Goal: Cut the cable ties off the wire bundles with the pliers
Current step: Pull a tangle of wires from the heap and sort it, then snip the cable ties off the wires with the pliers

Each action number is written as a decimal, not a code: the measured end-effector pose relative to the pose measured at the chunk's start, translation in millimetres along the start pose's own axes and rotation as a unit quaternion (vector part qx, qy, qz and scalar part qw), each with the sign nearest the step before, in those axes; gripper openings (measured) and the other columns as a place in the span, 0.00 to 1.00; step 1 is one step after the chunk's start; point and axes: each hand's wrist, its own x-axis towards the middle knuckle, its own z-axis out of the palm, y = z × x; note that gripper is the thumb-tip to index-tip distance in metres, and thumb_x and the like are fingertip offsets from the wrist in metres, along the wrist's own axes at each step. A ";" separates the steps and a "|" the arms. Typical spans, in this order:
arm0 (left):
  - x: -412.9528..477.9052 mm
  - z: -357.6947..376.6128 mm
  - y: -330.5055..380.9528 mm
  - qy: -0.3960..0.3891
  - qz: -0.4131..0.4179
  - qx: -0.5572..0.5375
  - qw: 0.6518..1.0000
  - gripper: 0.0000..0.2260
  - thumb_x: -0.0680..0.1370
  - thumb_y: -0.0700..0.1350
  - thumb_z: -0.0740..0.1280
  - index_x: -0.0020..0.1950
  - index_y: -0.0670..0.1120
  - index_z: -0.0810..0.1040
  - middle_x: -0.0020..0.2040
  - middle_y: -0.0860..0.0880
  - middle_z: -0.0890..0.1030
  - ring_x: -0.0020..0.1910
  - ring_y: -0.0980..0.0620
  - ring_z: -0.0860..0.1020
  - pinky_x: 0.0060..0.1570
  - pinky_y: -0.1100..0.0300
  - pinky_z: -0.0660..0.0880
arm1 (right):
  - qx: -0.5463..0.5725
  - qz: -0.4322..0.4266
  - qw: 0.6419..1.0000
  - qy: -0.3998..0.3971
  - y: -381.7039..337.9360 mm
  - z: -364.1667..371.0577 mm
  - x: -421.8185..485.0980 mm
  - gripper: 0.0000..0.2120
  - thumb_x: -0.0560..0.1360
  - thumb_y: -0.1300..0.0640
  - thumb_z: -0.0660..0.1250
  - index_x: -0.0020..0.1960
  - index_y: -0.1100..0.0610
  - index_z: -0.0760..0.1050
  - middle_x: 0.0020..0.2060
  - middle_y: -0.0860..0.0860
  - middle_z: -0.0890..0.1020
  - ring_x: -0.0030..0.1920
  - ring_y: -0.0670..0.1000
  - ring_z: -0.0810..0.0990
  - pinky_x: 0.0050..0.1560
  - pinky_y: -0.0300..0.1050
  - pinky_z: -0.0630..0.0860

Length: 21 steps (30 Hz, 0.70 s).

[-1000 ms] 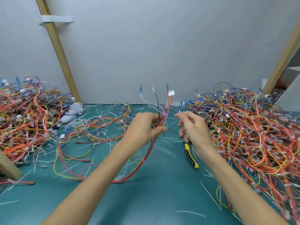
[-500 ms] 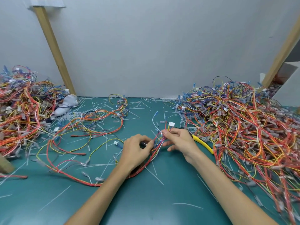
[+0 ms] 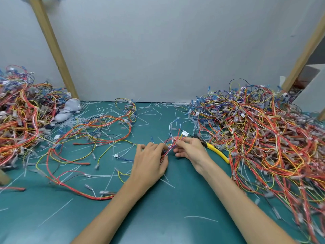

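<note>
left hand (image 3: 151, 161) grips a wire bundle (image 3: 169, 147) low over the teal counter (image 3: 175, 217), fingers curled round it. right hand (image 3: 190, 150) pinches the same wires just below a white connector (image 3: 184, 133). pliers (image 3: 218, 153) lie on the counter just right of the right hand - yellow handle shows, head mostly hidden behind the fingers. big wire pile (image 3: 263, 138) at right, another pile (image 3: 17, 120) at left cut off by the frame edge. loose cut ties (image 3: 146, 110) lie scattered - any print too blurred to read.
</note>
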 end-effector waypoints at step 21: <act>8.8 -9.2 -12.3 0.048 0.107 0.187 0.975 0.07 0.72 0.43 0.74 0.36 0.50 0.78 0.32 0.52 0.74 0.35 0.48 0.74 0.38 0.56 0.59 | -0.763 -0.036 0.634 0.119 -7.2 -53.0 -27.2 0.37 0.76 0.33 0.57 0.71 0.62 0.63 0.67 0.62 0.69 0.66 0.63 0.67 0.65 0.56 0.65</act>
